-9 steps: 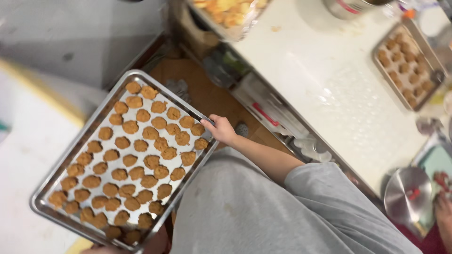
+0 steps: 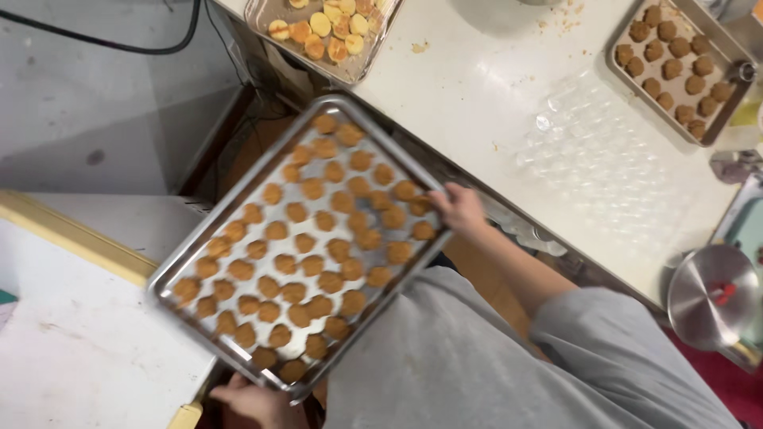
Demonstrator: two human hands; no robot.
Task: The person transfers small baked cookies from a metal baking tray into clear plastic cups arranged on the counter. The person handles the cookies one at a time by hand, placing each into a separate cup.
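I hold a large metal baking tray (image 2: 238,197) with both hands, tilted diagonally in front of my grey shirt. Many small round brown cookies (image 2: 311,265) lie on it in rows. My right hand (image 2: 458,208) grips the tray's right edge, with the thumb over the rim beside the outer cookies. My left hand (image 2: 256,401) holds the near bottom corner and is partly cut off by the frame edge. The tray's far corner lies close to the edge of the white worktable (image 2: 477,79).
On the worktable are a tray of pale yellow cookies (image 2: 326,32), a tray of brown cookies (image 2: 675,71) and clear plastic blister trays (image 2: 588,159). A metal lid (image 2: 711,298) sits at the right. A white surface with a yellow edge (image 2: 71,334) is at the left.
The tray has shifted right and up in view, toward the worktable's edge. Both hands keep their grip on it.
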